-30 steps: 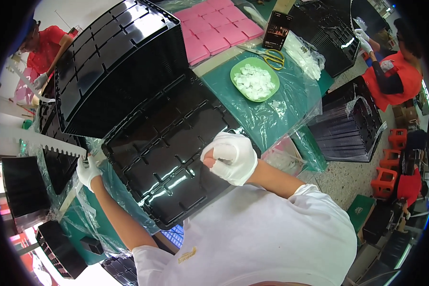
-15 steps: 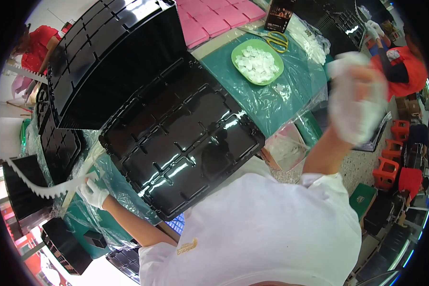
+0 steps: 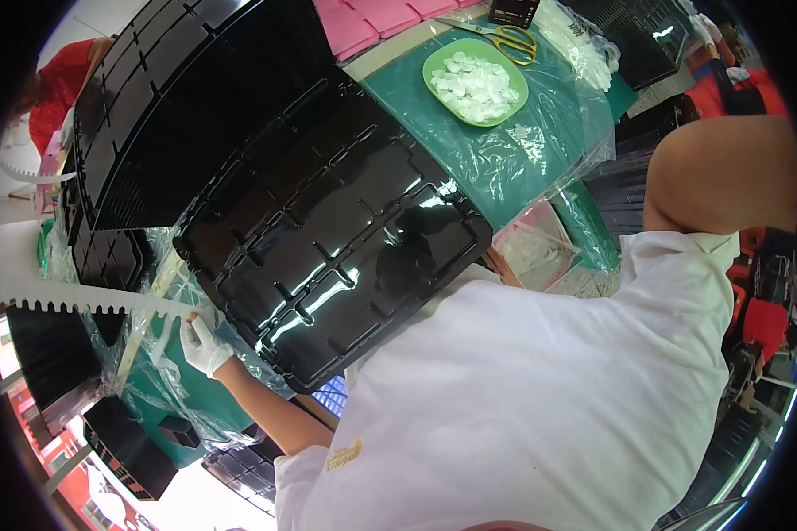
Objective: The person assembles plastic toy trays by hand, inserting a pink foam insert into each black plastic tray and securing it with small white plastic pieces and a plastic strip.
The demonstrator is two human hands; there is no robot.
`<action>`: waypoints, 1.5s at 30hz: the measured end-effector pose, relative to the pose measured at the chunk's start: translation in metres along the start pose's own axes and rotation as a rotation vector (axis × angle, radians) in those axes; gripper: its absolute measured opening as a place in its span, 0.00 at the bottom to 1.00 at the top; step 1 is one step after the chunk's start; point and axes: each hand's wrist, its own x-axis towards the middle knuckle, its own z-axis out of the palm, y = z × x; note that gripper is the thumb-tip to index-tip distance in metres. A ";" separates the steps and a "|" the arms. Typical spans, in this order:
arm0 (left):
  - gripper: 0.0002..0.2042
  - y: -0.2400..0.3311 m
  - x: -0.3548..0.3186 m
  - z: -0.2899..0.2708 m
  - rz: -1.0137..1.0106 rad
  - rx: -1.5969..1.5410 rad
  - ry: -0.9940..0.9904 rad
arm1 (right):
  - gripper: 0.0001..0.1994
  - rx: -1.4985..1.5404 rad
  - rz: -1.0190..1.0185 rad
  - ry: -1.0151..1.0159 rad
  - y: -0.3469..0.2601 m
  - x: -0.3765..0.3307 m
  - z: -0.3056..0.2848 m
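My left hand [image 3: 206,348], in a white glove, is closed on one end of a long white strip with a toothed edge [image 3: 106,299]. The strip stretches out to the left, away from my body. Right in front of me lies a black plastic tray [image 3: 328,252] with moulded ridges and a glossy surface; my left hand is just beyond its left corner. My right arm [image 3: 726,173] is raised and bent at the right side, and its hand is out of the picture.
A tall stack of black trays [image 3: 212,115] stands behind the tray. A green dish [image 3: 431,78] of white pieces sits on the green table [image 3: 496,177], near yellow-handled scissors [image 3: 515,42] and pink pads [image 3: 372,19]. Red-clothed people [image 3: 58,88] are at both sides.
My right hand has swung up and out of view at the right. My left hand has shifted slightly right, and the toothed strip has swung up and straightened.
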 end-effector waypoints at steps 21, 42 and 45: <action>0.18 0.149 -0.054 0.047 -0.179 -0.975 -0.291 | 0.09 0.376 0.345 -0.008 -0.007 0.002 0.103; 0.12 0.165 -0.128 0.101 -0.249 -0.920 -0.616 | 0.34 0.183 0.006 -0.889 -0.041 -0.095 0.180; 0.14 0.164 -0.126 0.094 -0.085 -0.698 -0.659 | 0.22 0.191 -0.059 -0.922 -0.031 -0.098 0.189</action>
